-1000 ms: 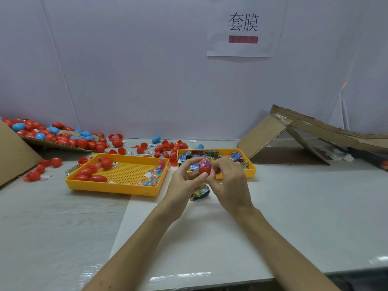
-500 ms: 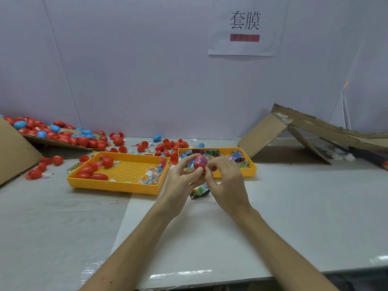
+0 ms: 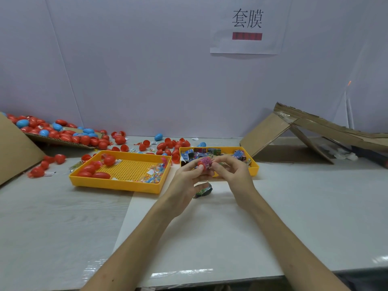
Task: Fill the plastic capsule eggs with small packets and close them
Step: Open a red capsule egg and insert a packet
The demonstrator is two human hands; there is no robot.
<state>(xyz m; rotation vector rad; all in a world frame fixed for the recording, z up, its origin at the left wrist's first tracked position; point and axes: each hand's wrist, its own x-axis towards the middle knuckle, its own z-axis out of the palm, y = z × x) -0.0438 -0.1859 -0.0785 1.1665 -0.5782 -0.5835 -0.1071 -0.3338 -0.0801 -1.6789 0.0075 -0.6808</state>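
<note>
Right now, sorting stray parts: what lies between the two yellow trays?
Head view: a red egg half sits between the large tray and the small tray, at the gap's far end.

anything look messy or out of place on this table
Yes: red egg shells lie scattered behind the yellow trays, a dark packet lies loose in front of them, and the cardboard box at right is crushed open.

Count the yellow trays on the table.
2. The larger tray lies left of centre, holding red eggs and clear packets; the smaller tray, right of it, holds printed packets. None appears hidden.
</note>
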